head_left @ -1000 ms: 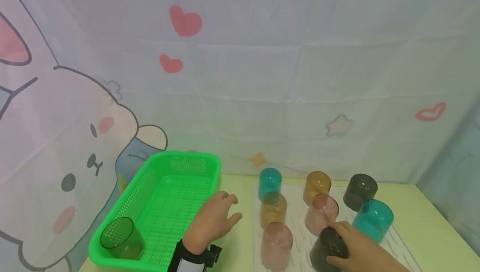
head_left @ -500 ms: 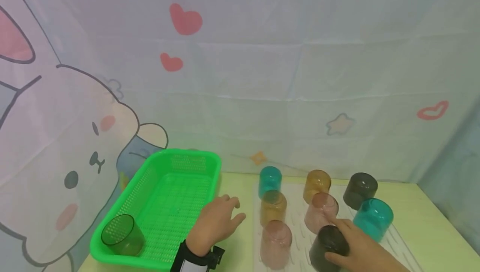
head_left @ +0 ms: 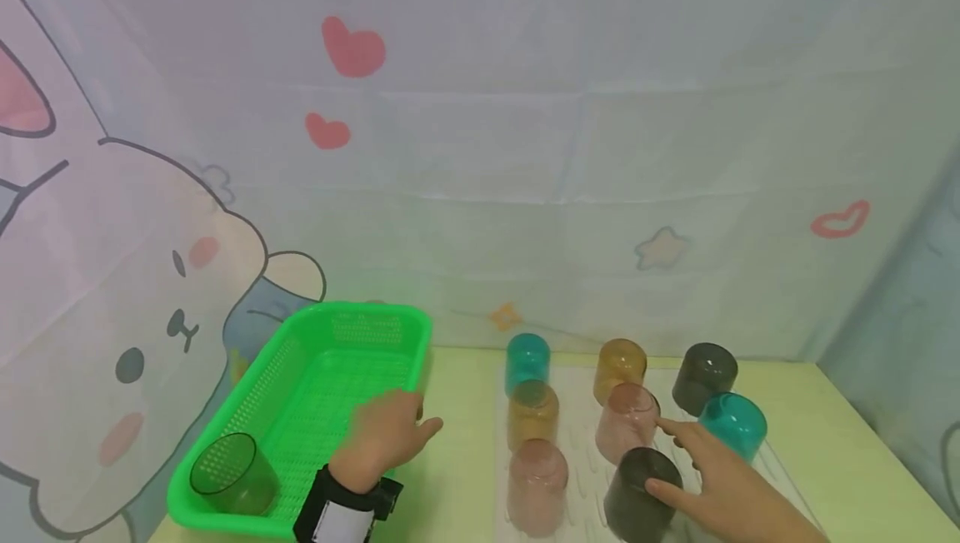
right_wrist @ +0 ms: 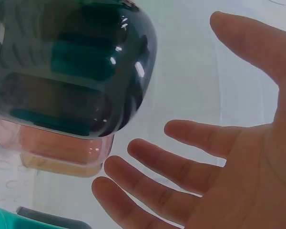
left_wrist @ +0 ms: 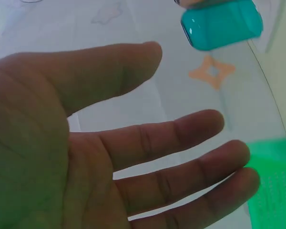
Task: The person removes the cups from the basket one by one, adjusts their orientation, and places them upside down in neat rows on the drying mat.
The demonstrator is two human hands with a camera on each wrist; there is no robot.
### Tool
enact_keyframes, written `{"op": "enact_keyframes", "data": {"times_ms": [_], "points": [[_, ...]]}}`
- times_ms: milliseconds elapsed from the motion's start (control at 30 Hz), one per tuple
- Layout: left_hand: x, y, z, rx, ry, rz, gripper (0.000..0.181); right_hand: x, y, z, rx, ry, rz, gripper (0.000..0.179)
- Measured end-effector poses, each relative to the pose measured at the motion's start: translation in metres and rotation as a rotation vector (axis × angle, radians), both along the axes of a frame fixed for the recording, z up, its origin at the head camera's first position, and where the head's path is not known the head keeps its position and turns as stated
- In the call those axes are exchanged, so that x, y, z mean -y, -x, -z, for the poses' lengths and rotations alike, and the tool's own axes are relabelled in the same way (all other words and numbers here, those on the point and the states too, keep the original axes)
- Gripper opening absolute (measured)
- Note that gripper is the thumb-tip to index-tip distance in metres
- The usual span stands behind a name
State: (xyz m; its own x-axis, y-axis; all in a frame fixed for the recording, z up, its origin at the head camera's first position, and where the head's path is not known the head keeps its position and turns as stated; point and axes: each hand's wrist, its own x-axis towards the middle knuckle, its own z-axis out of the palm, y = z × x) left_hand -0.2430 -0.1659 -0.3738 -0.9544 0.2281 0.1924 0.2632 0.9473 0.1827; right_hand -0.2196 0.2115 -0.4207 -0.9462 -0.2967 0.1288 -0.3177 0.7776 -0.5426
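Upside-down glasses stand in rows on a white ribbed mat point(head_left: 585, 518). My right hand point(head_left: 712, 476) is spread beside the nearest dark grey glass point(head_left: 637, 501); in the right wrist view its fingers are extended, with a gap between them and that dark glass point(right_wrist: 86, 62). Behind it are a pink glass point(head_left: 626, 426) and a teal glass point(head_left: 735, 426). My left hand point(head_left: 386, 439) hovers by the right side of the green basket point(head_left: 180, 493), holding nothing, its fingers extended in the left wrist view. In the basket's near left corner, a dark-tinted glass point(head_left: 236, 476) sits with its mouth up.
On the mat's left side stand another pink glass point(head_left: 537, 489), an amber glass point(head_left: 533, 416) and a teal glass point(head_left: 527, 364). A second amber glass point(head_left: 621, 370) and a dark glass point(head_left: 705, 376) are at the back. A printed cloth point(head_left: 480, 151) hangs behind the pale yellow table point(head_left: 450, 410).
My right hand has loosened from around the near dark glass and drawn off its top to the right. My left hand has shifted left toward the basket. The head view has turned slightly.
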Motion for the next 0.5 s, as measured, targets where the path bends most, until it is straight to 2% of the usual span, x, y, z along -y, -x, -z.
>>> {"op": "enact_keyframes", "data": {"times_ms": [167, 333, 500], "points": [[0.024, 0.003, -0.006, 0.043, 0.018, -0.048, 0.029, 0.003, 0.0, -0.004, 0.008, -0.01, 0.011, 0.081], [0.057, 0.001, -0.011, 0.121, 0.012, -0.108, 0.017, 0.002, 0.0, -0.004, 0.01, -0.008, 0.007, 0.081], [0.094, -0.003, -0.014, 0.202, 0.036, -0.191, 0.037, 0.003, 0.001, -0.002, -0.001, 0.0, -0.007, 0.079]]}}
